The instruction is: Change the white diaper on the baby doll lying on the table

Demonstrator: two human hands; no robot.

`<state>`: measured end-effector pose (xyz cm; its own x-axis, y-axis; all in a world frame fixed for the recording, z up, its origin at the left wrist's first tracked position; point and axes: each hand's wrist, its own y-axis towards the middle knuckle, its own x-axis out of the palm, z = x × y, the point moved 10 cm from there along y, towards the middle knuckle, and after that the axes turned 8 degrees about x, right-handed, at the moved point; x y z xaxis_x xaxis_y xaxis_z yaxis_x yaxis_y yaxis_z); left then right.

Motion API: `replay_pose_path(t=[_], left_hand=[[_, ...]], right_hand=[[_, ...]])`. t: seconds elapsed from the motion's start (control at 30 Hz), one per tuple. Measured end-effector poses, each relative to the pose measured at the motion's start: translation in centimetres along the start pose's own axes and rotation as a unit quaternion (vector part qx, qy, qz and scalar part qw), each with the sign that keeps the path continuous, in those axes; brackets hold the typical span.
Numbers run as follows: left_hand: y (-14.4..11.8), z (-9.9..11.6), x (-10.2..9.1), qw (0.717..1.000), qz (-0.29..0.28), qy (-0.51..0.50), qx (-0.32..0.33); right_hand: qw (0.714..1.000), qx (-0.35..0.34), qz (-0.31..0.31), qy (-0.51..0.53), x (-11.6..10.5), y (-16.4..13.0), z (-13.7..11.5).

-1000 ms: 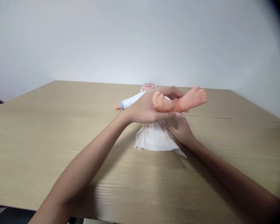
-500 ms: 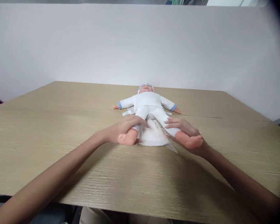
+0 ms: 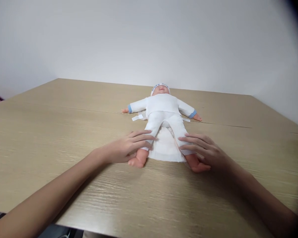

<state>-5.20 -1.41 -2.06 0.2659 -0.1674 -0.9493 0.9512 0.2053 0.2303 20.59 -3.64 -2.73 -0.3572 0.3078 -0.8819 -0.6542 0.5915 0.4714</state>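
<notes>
Head view: a baby doll point(image 3: 162, 110) in a white suit and cap lies on its back toward the far edge of the tabletop point(image 3: 64, 132), arms spread, bare feet pointing at the near edge. Under its hips and legs a white diaper point(image 3: 166, 148) lies spread flat, its tabs showing beside the doll's waist. The left hand point(image 3: 125, 148) rests with fingers extended, not gripping, over the doll's lower leg on that side, just above the foot. The right hand point(image 3: 208, 152) lies open too, fingers stretched across the other shin, palm down beside that foot. A seam runs across the tabletop behind the doll's arms.
</notes>
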Motion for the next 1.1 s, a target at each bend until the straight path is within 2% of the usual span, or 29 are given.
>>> replay_pose_path(t=[0.47, 0.6, 0.7, 0.93, 1.1], left_hand=[[0.1, -0.1, 0.2, 1.0, 0.005, -0.006, 0.012], [0.4, -0.3, 0.1, 0.998, -0.007, -0.052, -0.028], [0.9, 0.1, -0.2, 0.996, 0.009, -0.063, -0.064], [2.1, 1.0, 0.3, 0.985, 0.039, -0.002, -0.166], [2.5, 1.4, 0.8, 0.976, 0.057, 0.059, -0.203]], right_hand=[[0.996, 0.032, -0.027, 0.085, 0.2, -0.3, 0.5], [0.994, 0.031, -0.035, 0.096, 0.4, -0.4, 0.6], [0.993, 0.034, -0.032, 0.109, 0.4, -0.4, 0.7], [0.979, 0.093, -0.047, 0.177, 0.2, -0.4, 0.9], [0.986, 0.132, -0.053, 0.091, 0.3, 0.3, -1.1]])
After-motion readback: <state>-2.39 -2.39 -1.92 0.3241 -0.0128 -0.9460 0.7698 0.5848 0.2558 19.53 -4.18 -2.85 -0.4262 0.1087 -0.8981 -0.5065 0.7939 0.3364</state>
